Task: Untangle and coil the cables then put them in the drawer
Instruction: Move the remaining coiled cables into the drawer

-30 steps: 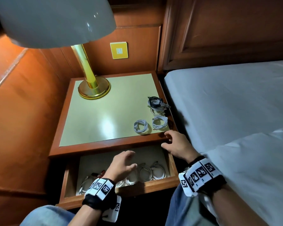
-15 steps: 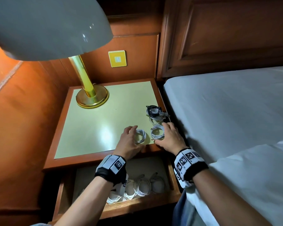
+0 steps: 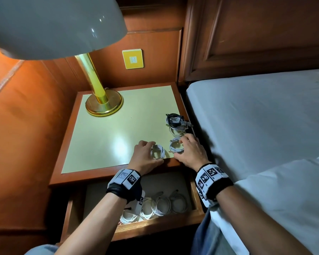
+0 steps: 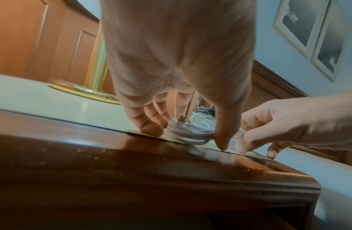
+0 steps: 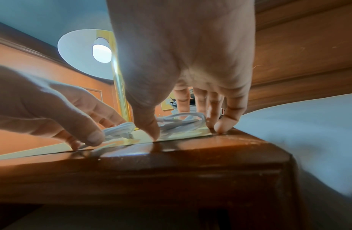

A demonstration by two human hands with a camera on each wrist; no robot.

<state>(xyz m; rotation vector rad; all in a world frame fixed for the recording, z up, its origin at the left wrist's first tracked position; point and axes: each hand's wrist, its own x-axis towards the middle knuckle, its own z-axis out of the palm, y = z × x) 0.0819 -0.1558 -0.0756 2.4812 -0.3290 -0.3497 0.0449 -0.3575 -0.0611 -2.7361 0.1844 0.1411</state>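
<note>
Two white coiled cables lie at the front right of the nightstand top (image 3: 109,140). My left hand (image 3: 157,152) has its fingers and thumb curled round the left coil (image 3: 162,150), fingertips on the surface; the left wrist view shows that coil (image 4: 191,136) between fingers and thumb. My right hand (image 3: 179,147) grips the right coil (image 3: 173,146), seen in the right wrist view as a coil (image 5: 181,123) between thumb and fingers. Behind them a black coiled cable (image 3: 174,119) sits on another white coil (image 3: 177,129). The open drawer (image 3: 155,227) below holds several white coils (image 3: 162,205).
A brass lamp base (image 3: 104,104) stands at the back left of the top, its white shade (image 3: 53,24) overhanging. The bed (image 3: 256,116) with a white sheet runs close along the right side. Wood panelling closes off the left and back.
My left hand rose out of the drawer and my right hand left the front edge. Both moved onto the nightstand top and closed round the two front white coils.
</note>
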